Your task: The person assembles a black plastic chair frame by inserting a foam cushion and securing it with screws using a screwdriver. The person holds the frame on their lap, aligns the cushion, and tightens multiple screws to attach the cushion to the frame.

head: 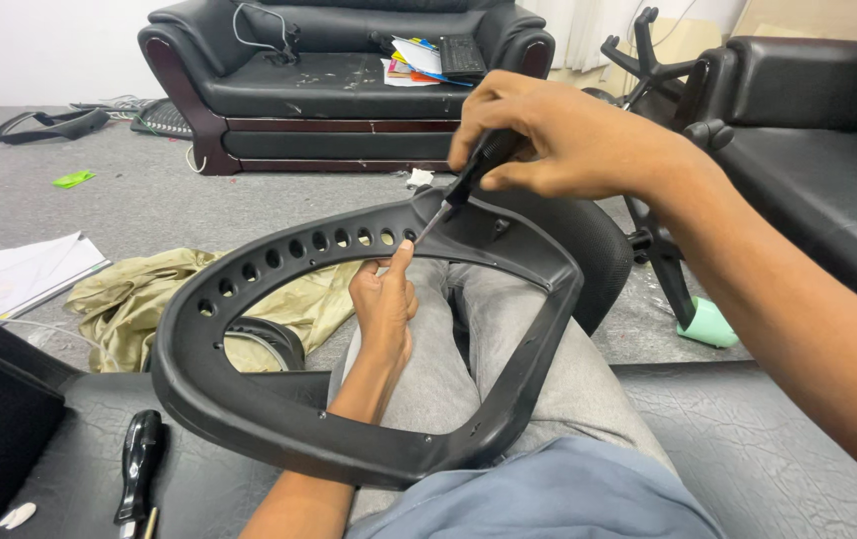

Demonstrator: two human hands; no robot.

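Note:
A black plastic chair frame [249, 399], a ring with a row of oval holes along its top, rests on my lap. My right hand [568, 140] grips a black-handled screwdriver [468, 180] whose metal tip touches the frame near the last hole at the top. My left hand [383, 304] reaches up through the ring from below, fingers curled, one fingertip pressed under the frame right by the screwdriver tip. I sit on a black seat with grey trousers.
A second black screwdriver [139, 464] lies on the seat at lower left. Olive cloth [139, 299] and papers [19, 274] lie on the grey floor. A black sofa [338, 90] stands behind, an upturned chair base [663, 250] and another black sofa [818, 150] at right.

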